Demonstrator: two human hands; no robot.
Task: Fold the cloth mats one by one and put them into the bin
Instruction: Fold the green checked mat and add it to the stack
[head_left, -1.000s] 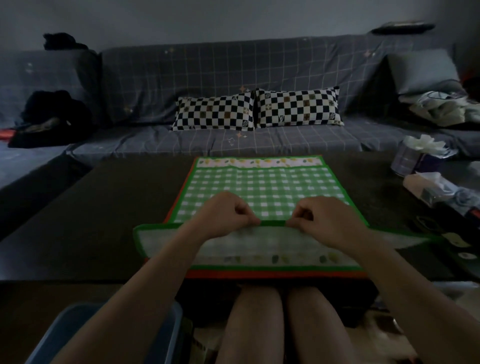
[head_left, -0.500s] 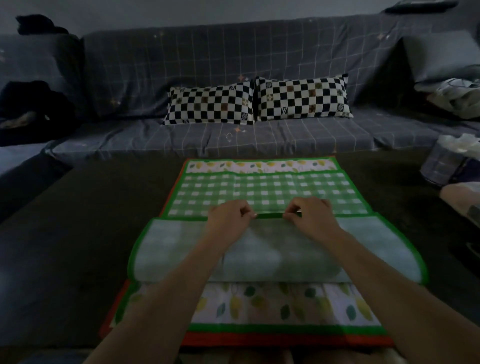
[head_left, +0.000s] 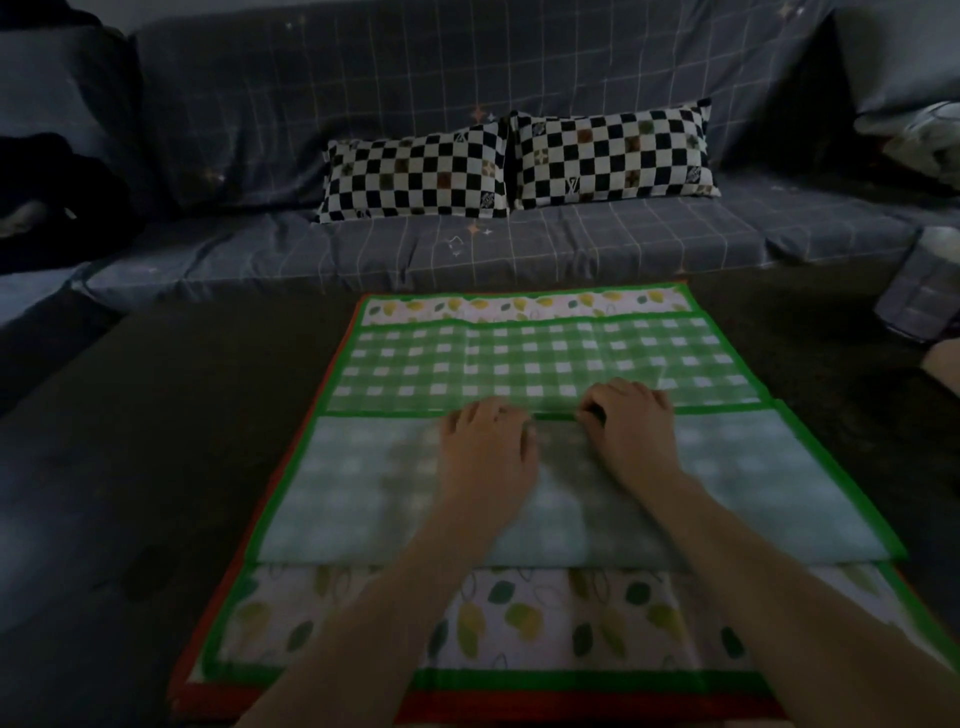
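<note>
Only "V" legible on right pillow (head_left: 613, 156).

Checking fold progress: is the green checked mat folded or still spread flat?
Partly folded: the green checked mat's near flap lies doubled over, pale underside up, both hands on its edge.

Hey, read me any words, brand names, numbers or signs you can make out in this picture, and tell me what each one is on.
No words or numbers can be read.
Right checkered pillow: small monogram-like marks in some squares, too blurred to read.
Left checkered pillow: the same, blurred.
Green checked mat: only checks and leaves, no text.
</note>
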